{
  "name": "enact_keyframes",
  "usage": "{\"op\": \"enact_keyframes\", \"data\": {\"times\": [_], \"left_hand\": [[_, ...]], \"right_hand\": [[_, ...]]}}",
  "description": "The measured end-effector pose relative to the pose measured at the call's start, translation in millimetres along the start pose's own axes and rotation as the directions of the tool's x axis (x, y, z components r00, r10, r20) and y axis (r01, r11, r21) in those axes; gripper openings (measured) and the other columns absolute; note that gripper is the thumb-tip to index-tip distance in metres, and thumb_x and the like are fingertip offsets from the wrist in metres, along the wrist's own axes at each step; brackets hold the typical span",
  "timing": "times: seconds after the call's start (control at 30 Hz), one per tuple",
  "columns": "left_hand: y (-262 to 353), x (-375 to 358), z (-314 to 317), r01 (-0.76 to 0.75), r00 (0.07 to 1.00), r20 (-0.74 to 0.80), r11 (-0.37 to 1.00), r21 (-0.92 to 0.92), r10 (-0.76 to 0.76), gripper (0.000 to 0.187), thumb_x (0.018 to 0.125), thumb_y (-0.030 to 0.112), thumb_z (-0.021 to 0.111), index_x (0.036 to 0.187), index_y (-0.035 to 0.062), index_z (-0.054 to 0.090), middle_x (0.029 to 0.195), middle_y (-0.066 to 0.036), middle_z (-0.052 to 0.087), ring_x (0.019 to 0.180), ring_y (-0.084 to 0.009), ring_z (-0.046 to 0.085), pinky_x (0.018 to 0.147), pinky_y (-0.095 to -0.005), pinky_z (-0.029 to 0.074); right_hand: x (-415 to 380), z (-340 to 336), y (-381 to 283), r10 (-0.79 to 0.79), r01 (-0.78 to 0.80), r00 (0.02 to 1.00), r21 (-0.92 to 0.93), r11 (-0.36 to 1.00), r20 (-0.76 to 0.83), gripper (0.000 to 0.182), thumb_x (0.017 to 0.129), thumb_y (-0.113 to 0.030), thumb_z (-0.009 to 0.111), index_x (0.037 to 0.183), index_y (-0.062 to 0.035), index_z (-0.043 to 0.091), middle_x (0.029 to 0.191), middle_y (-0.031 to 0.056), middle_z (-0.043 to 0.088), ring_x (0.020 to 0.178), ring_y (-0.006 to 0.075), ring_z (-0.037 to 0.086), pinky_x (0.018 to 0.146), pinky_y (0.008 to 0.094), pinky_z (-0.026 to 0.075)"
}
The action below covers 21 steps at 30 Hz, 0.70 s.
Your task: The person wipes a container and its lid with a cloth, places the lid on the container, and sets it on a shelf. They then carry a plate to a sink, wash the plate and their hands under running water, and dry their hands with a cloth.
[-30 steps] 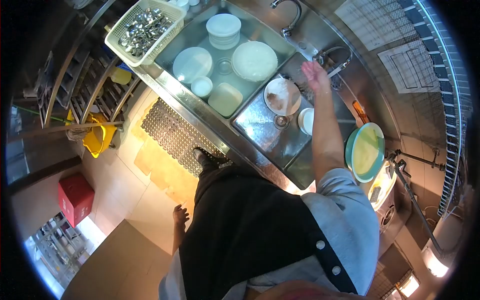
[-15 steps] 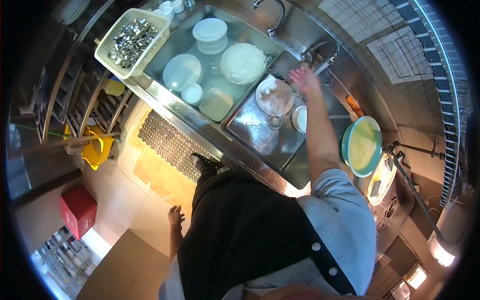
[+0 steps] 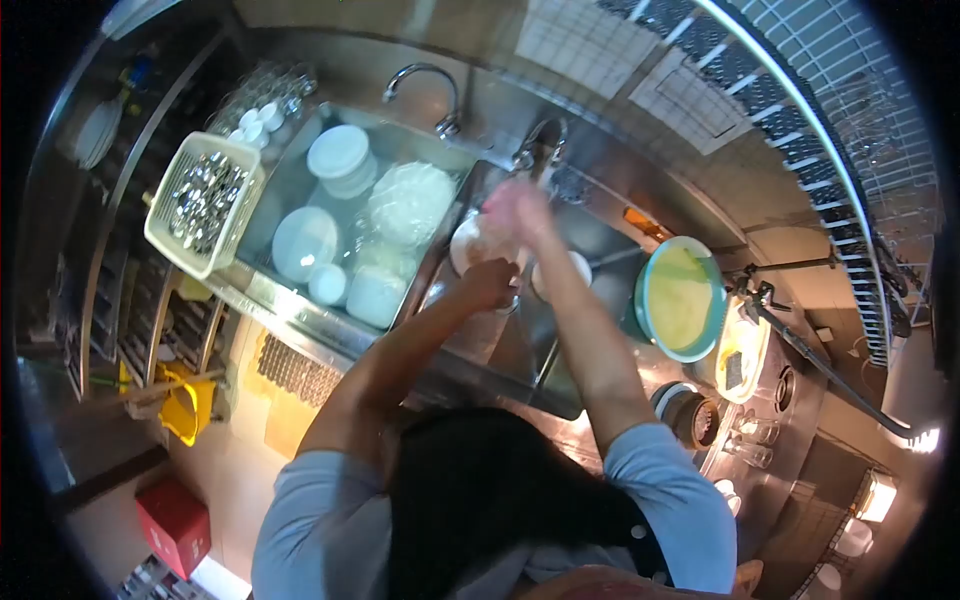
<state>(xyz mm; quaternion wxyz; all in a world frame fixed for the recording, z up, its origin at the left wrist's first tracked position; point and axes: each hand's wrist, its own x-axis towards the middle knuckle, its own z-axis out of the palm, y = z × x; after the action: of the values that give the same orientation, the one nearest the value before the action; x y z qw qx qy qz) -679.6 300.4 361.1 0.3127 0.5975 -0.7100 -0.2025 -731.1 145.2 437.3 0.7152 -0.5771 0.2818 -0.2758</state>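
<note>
My right hand [image 3: 516, 210] is blurred, fingers spread, just below the right tap [image 3: 541, 133] and over a white plate [image 3: 464, 246] in the right sink basin [image 3: 610, 238]. My left hand [image 3: 490, 283] is curled at the plate's near edge and seems to grip it. A small white bowl [image 3: 577, 268] sits in the same basin, right of my forearm.
The left basin [image 3: 285, 180] holds a plate stack [image 3: 338, 156], a large dish [image 3: 411, 203], a plate [image 3: 303, 241] and small bowls. A cutlery basket [image 3: 203, 201] rests on its left rim. Teal-rimmed plates [image 3: 680, 298] and glasses [image 3: 750, 440] stand on the right counter.
My left hand has come up from my side to the plate's edge. My right hand stayed by the tap. My head moved forward over the sink, shifting the whole view.
</note>
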Motion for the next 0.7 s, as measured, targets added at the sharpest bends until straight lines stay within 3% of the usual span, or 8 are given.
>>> {"op": "enact_keyframes", "data": {"times": [0.07, 0.23, 0.27, 0.3, 0.4, 0.5, 0.63, 0.7], "left_hand": [[-11.4, 66.5, 8.2, -0.095, 0.995, -0.011, 0.991, 0.093, 0.096, 0.026, 0.094, 0.024, 0.061, 0.110, 0.0053, 0.069, 0.110, -0.019, 0.069, 0.103, -0.0349, 0.068, 0.088, -0.0461, 0.054], [-97.5, 207.1, 90.1, -0.207, 0.976, -0.009, 0.943, 0.259, 0.217, 0.033, 0.094, 0.033, 0.066, 0.110, 0.0047, 0.066, 0.101, -0.011, 0.070, 0.094, -0.0277, 0.070, 0.078, -0.0455, 0.056], [-115.4, 220.7, 102.5, -0.202, 0.979, -0.111, 0.800, -0.565, 0.169, 0.026, 0.098, 0.033, 0.060, 0.099, 0.0084, 0.068, 0.099, -0.009, 0.070, 0.092, -0.0267, 0.070, 0.076, -0.0467, 0.056], [-115.4, 221.2, 94.1, -0.148, 0.988, -0.143, 0.083, -0.986, 0.059, 0.030, 0.102, 0.033, 0.055, 0.088, 0.0121, 0.070, 0.098, -0.006, 0.071, 0.090, -0.0256, 0.070, 0.073, -0.0478, 0.057], [-23.0, 174.8, 3.2, 0.015, 0.968, 0.187, -0.713, -0.701, -0.164, 0.035, 0.099, 0.032, 0.059, 0.118, 0.0021, 0.060, 0.104, -0.016, 0.067, 0.095, -0.0310, 0.068, 0.080, -0.0453, 0.057], [-17.3, 146.5, 0.3, -0.058, 0.967, 0.111, -0.622, -0.781, -0.230, 0.039, 0.101, 0.034, 0.057, 0.122, 0.0021, 0.058, 0.109, -0.016, 0.066, 0.099, -0.0306, 0.066, 0.084, -0.0449, 0.056], [3.2, 113.0, 0.6, -0.202, 0.949, -0.063, -0.438, -0.876, -0.310, 0.046, 0.103, 0.038, 0.053, 0.131, 0.0020, 0.054, 0.119, -0.017, 0.063, 0.108, -0.0299, 0.063, 0.093, -0.0440, 0.054], [46.0, 110.6, 2.4, -0.142, 0.877, 0.176, -0.591, -0.794, -0.447, 0.048, 0.094, 0.047, 0.067, 0.118, 0.0058, 0.058, 0.110, -0.014, 0.065, 0.105, -0.0284, 0.063, 0.086, -0.0416, 0.055]], "right_hand": [[-37.1, 11.4, 21.4, -0.505, 0.556, 0.817, -0.613, 0.561, 0.279, 0.013, 0.091, -0.017, 0.064, 0.095, -0.0047, 0.068, 0.093, 0.0099, 0.070, 0.086, 0.0255, 0.069, 0.078, 0.0371, 0.056], [-124.4, 84.1, 9.1, -0.556, 0.585, 0.759, -0.729, 0.356, 0.338, 0.023, 0.090, -0.021, 0.064, 0.106, -0.0060, 0.070, 0.109, 0.0134, 0.070, 0.108, 0.0340, 0.064, 0.101, 0.0486, 0.044], [-143.9, 110.3, -33.6, -0.600, 0.605, 0.724, -0.732, 0.314, 0.341, 0.022, 0.089, -0.018, 0.064, 0.106, -0.0057, 0.069, 0.110, 0.0135, 0.070, 0.113, 0.0355, 0.062, 0.109, 0.0528, 0.039], [-129.6, 91.7, -21.6, -0.598, 0.607, 0.725, -0.727, 0.320, 0.342, 0.022, 0.089, -0.018, 0.064, 0.106, -0.0057, 0.069, 0.110, 0.0135, 0.070, 0.113, 0.0355, 0.062, 0.109, 0.0528, 0.039], [-52.0, 14.0, 16.8, -0.646, 0.619, 0.675, -0.749, 0.235, 0.356, 0.021, 0.090, -0.020, 0.064, 0.104, -0.0075, 0.074, 0.120, 0.0135, 0.069, 0.122, 0.0357, 0.058, 0.115, 0.0568, 0.027], [-4.5, -15.0, 1.5, -0.578, 0.451, 0.784, -0.846, 0.283, 0.225, 0.018, 0.090, -0.024, 0.066, 0.093, -0.0094, 0.076, 0.109, 0.0092, 0.074, 0.112, 0.0317, 0.065, 0.104, 0.0516, 0.042], [68.7, -58.4, 44.0, -0.208, 0.146, 0.975, -0.488, 0.860, -0.075, 0.024, 0.089, -0.030, 0.068, 0.087, -0.0064, 0.074, 0.098, 0.0083, 0.075, 0.092, 0.0221, 0.071, 0.079, 0.0353, 0.054], [93.8, -62.9, 58.0, -0.080, 0.064, 0.995, -0.248, 0.967, -0.056, 0.031, 0.092, -0.033, 0.068, 0.087, -0.0035, 0.073, 0.106, 0.0102, 0.075, 0.086, 0.0170, 0.072, 0.072, 0.0291, 0.056]]}}
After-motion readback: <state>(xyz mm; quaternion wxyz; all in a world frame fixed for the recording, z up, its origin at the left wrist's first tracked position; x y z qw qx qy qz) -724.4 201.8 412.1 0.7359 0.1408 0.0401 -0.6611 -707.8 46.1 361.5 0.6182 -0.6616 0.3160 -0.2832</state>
